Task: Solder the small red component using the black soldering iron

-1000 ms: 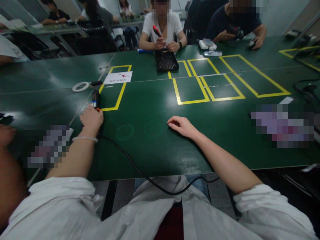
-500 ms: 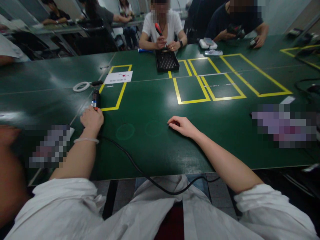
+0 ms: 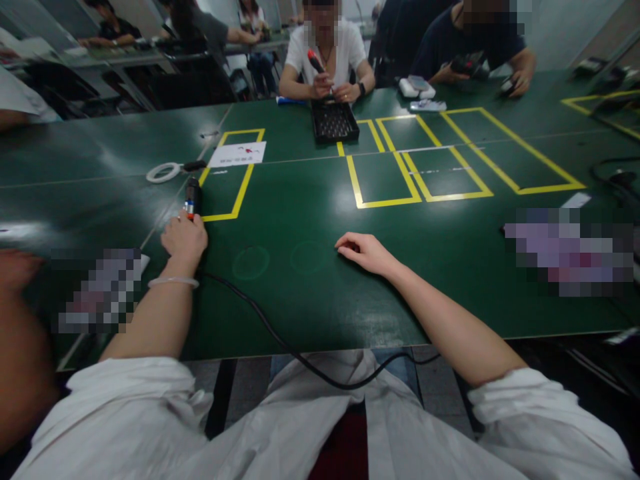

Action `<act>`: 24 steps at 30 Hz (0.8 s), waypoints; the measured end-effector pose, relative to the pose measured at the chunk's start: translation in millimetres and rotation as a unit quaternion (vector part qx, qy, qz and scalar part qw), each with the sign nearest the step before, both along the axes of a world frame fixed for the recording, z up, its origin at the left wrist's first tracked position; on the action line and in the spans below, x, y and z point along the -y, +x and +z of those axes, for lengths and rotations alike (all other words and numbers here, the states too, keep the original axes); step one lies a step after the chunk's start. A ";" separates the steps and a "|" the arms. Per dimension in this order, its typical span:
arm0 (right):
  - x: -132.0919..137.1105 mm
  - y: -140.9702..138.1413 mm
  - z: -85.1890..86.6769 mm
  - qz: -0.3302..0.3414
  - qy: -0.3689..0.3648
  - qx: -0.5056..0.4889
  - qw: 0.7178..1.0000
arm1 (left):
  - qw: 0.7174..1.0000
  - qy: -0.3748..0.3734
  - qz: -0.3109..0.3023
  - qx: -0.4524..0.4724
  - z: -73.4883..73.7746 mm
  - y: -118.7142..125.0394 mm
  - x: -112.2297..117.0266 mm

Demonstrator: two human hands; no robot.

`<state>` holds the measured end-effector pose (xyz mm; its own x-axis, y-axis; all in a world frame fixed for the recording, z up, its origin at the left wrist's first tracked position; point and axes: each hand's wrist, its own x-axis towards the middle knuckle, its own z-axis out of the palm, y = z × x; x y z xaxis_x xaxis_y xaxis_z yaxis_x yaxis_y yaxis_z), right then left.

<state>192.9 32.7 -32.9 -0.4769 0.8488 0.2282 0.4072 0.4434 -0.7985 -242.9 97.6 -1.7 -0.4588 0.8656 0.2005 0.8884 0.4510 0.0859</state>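
My left hand (image 3: 184,237) rests on the green table with its fingers wrapped round a corded black tool (image 3: 193,193). The tool has a round black front end, a blue band and an orange-red part; its grip is hidden under the hand, and its exact kind is unclear. A black cable (image 3: 260,319) runs from beside my left wrist over the table edge and across my lap. Farther right, my right hand (image 3: 364,251) lies on the table, fingers loosely curled and thumb apart from them. Nothing shows in it.
Yellow tape outlines (image 3: 387,203) mark the table (image 3: 300,300). Beyond the tool lie a white paper (image 3: 239,154) and a white cable coil (image 3: 164,173). Across the table, a person holds a red-and-black handled tool (image 3: 316,62) over a black tray (image 3: 336,139). A co-worker's arm (image 3: 23,347) is at left.
The person opposite has tilted the red-and-black handled tool slightly to the left. The black tool's front end has shifted very slightly; both my hands stay in place.
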 end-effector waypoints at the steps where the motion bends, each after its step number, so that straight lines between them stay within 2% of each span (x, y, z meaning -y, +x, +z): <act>1: -0.2 0.2 -0.6 0.001 0.000 0.000 1.000 | 1.000 0.000 0.001 0.000 -0.8 -0.9 -0.4; 24: 0.4 -0.7 -1.4 -0.002 -0.008 -0.005 1.000 | 0.999 -0.025 -0.021 -0.009 -1.8 -3.0 5.1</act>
